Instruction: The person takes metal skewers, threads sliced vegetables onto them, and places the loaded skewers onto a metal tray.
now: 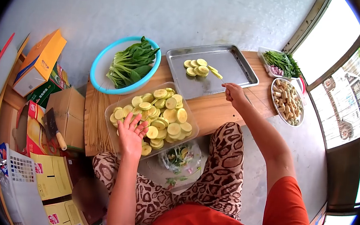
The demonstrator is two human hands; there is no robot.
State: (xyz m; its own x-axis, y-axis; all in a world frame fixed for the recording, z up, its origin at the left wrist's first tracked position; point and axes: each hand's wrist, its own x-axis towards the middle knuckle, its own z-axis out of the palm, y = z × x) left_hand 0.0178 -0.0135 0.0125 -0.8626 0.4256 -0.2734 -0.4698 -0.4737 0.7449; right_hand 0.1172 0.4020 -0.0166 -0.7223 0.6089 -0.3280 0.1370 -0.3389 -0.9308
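Note:
My right hand (235,95) is closed on the end of a thin bamboo skewer (222,79), which has zucchini slices (215,72) at its far end. It reaches over the near right part of a metal tray (232,61), where several skewered-looking zucchini slices (197,67) lie. My left hand (131,136) is open, palm up with fingers spread, above the left side of a clear plastic tub (195,122). Loose round zucchini slices (162,113) fill that tub. Loose bamboo skewers (96,124) lie on the table just left of it.
On the wooden table (214,111) stand a blue-rimmed basin (95,72) of leafy greens, a box of green stalks (282,63) and a bowl of beige pieces (287,101). Left are cardboard boxes (65,110) and a cleaver (53,126). A plastic bag (181,157) sits below the table edge.

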